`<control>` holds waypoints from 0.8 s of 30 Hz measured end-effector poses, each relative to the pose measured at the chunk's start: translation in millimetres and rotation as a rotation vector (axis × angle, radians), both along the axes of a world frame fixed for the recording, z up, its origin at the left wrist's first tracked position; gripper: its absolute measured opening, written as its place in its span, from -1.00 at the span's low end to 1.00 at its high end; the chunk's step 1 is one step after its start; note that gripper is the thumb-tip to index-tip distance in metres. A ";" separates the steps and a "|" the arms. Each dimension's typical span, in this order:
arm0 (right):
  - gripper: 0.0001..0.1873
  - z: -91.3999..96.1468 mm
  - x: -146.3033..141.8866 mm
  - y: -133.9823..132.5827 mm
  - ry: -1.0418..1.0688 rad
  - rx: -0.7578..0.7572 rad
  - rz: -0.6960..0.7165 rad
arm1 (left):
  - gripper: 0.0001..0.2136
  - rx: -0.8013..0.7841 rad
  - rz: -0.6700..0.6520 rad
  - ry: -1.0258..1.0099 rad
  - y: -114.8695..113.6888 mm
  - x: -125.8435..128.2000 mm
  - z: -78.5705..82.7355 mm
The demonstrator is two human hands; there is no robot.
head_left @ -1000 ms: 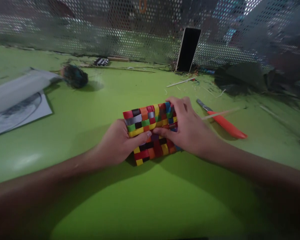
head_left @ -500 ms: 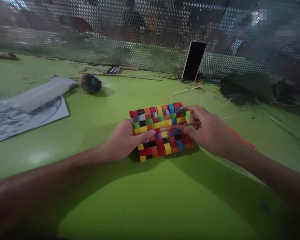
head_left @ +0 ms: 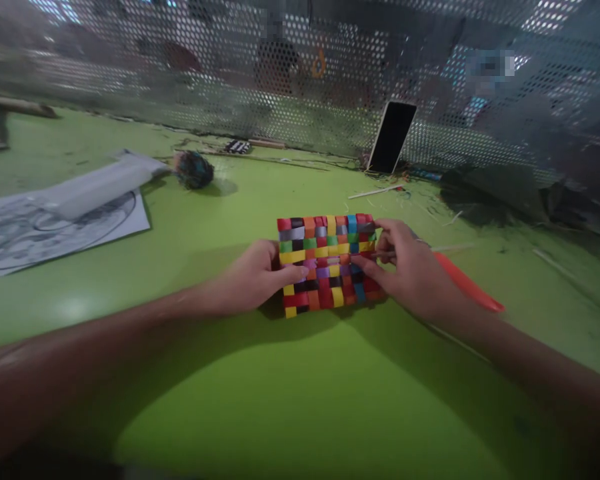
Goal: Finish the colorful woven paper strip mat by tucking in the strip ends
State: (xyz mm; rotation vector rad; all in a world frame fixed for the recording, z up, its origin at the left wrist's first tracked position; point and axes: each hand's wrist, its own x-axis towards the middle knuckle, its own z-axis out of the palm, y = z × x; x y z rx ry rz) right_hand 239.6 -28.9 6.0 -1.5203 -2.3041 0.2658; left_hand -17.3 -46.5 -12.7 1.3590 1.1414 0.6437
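Observation:
A woven mat of many-coloured glossy strips lies tilted between both hands above the green table. My left hand is closed on its left edge, thumb lying on top and the other fingers hidden beneath. At the right edge is my right hand, with its index fingertip at the upper right corner and its thumb pressed on the weave. Between those fingers shows a short bit of a thin brown stick; most of it is hidden. A pale strip crosses the middle row.
A phone leans on the perforated metal screen at the back. Left are a printed sheet, a plastic-wrapped roll and a dark yarn ball. An orange-red blade-shaped thing lies beside my right wrist.
The mat and both hands appear slightly further right as the view shifts. My right hand has closed in on the mat, and less of the brown stick shows.

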 end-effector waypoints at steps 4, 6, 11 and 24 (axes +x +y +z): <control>-0.32 -1.0 8.7 8.8 0.054 -0.045 -0.012 | -0.70 0.047 0.101 0.063 2.4 1.1 -0.7; -0.37 -2.3 11.8 12.3 0.079 -0.028 -0.037 | -0.70 0.074 0.120 0.065 3.0 2.4 -1.4; -0.49 -3.7 10.2 13.0 0.140 0.015 -0.034 | -0.73 0.087 0.121 0.071 2.8 4.6 0.0; -0.53 -2.7 3.3 6.2 0.050 0.134 0.039 | -0.76 0.081 0.045 -0.061 8.6 0.7 -7.1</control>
